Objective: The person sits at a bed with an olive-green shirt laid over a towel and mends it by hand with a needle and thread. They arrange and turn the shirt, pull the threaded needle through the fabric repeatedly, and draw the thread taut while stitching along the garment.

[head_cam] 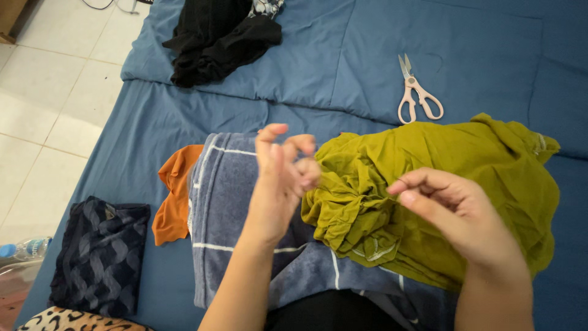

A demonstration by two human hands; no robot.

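A crumpled olive-green garment (441,178) lies over a blue-grey towel with white stripes (226,196) in front of me. My left hand (278,184) is raised at the garment's left edge, its fingertips curled and pinching the cloth there, the forefinger sticking up. My right hand (456,217) hovers over the middle of the garment with thumb and forefinger pressed together; nothing is visible between them. Pale pink scissors (415,92) lie shut on the blue bedding beyond the garment, apart from both hands.
Everything rests on a blue mattress (343,55). An orange cloth (174,196) sticks out left of the towel. A black clothes heap (217,37) lies far left. A folded dark patterned cloth (101,254), a leopard-print cloth (73,320) and a water bottle (24,248) are near left, beside the tiled floor (43,104).
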